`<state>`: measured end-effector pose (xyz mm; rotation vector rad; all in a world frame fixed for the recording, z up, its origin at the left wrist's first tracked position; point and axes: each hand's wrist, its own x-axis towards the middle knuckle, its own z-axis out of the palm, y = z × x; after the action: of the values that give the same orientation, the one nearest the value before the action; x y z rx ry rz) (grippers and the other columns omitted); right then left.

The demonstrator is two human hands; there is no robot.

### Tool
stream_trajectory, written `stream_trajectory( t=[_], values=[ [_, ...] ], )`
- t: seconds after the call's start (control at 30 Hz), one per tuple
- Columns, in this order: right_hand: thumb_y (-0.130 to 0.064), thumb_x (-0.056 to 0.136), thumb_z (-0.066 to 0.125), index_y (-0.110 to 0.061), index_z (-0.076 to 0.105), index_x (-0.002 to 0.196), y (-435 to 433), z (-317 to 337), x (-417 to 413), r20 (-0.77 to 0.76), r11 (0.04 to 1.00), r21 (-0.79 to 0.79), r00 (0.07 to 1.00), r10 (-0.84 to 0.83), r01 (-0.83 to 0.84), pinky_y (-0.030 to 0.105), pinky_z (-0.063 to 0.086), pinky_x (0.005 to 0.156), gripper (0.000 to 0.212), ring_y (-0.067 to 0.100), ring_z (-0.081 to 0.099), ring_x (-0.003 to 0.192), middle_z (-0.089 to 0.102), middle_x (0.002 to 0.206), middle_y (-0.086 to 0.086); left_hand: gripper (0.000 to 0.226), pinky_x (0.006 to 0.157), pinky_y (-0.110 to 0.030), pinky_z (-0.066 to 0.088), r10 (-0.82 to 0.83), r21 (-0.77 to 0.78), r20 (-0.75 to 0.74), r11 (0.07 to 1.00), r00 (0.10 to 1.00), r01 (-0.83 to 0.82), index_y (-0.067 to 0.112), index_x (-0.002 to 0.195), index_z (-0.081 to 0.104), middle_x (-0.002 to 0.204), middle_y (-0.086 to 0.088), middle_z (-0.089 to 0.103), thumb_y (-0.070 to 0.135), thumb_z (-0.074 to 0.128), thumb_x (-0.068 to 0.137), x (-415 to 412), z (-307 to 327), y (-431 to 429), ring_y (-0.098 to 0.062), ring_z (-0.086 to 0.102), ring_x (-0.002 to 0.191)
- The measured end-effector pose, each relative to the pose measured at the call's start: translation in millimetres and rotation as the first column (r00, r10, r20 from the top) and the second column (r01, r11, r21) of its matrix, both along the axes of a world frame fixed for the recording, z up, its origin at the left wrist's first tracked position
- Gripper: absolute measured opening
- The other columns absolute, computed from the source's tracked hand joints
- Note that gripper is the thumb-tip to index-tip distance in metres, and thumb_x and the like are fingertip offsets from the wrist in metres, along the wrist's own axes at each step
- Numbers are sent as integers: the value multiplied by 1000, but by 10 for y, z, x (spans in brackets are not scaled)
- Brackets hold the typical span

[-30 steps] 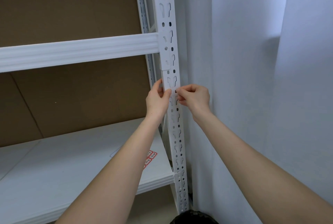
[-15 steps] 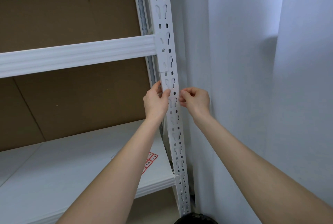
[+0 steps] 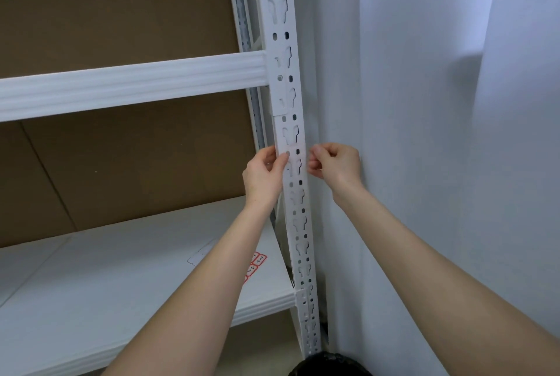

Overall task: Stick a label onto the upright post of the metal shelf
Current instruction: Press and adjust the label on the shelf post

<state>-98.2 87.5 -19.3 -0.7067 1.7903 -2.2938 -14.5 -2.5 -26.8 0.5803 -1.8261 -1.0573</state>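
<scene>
Both hands have barely shifted on the upright post — left hand pinches a translucent label against its face, right hand pinches the other edge — so pressing-down looks underway.

A single head-worn camera looks forward and slightly down, close to the upright post of a white metal shelf. The post runs top to bottom through the frame's middle; shelf boards lie to its left, a white wall to its right.
</scene>
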Motion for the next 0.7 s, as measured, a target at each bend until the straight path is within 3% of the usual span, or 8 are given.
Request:
stream_trajectory(
  t=[0.1,0.17,0.3,0.4,0.53,0.6,0.7],
  values=[
    [-4,92,54,-2,66,85,152,-222,51,-31,979,163,991,132,-126,25,59,67,14,13,60,60,63,70,8,34,90,-22,44,9,-1,19,1000,1000,-9,12,126,57,120,-3,64,21,57,93,1,-123,27,-13,60,108],
    [-3,86,62,-4,68,80,263,-381,116,-39,948,261,980,197,-181,25,58,66,8,14,61,61,65,71,9,40,89,-21,42,45,13,38,999,998,-46,12,130,51,125,-3,60,21,58,92,6,-270,63,-14,59,110],
    [-11,71,80,-10,64,64,456,-748,255,-104,867,479,971,215,-140,26,54,60,17,15,58,56,64,61,5,30,84,-30,48,133,86,97,986,986,-142,15,120,51,115,-6,56,21,58,92,72,-756,210,-12,54,90],
    [-16,74,79,-15,62,57,612,-1126,338,-131,750,645,946,296,-145,28,51,59,23,14,54,51,60,53,0,20,88,-39,51,58,102,195,992,979,-79,21,112,53,113,-4,56,22,55,92,209,-1191,359,-15,57,93],
    [-8,90,58,-15,60,65,772,-1620,421,9,552,802,930,368,-226,27,55,62,26,15,60,56,63,64,6,23,87,-44,53,-47,97,332,995,942,16,20,110,58,113,-5,56,15,57,88,401,-1682,510,-17,59,90],
    [-7,87,59,-15,60,67,837,-1763,461,49,471,852,931,361,-228,26,56,61,22,14,61,53,63,61,5,24,87,-39,52,-87,137,392,990,916,35,18,112,58,115,-5,56,15,57,88,492,-1851,591,-15,59,82],
    [-22,76,71,-19,60,58,924,-1876,487,-73,342,937,916,394,-73,27,54,68,22,13,59,55,63,55,-2,24,77,-27,48,-122,177,442,983,889,47,18,113,57,117,-2,57,15,56,90,589,-2051,672,-9,56,71]
  ],
)
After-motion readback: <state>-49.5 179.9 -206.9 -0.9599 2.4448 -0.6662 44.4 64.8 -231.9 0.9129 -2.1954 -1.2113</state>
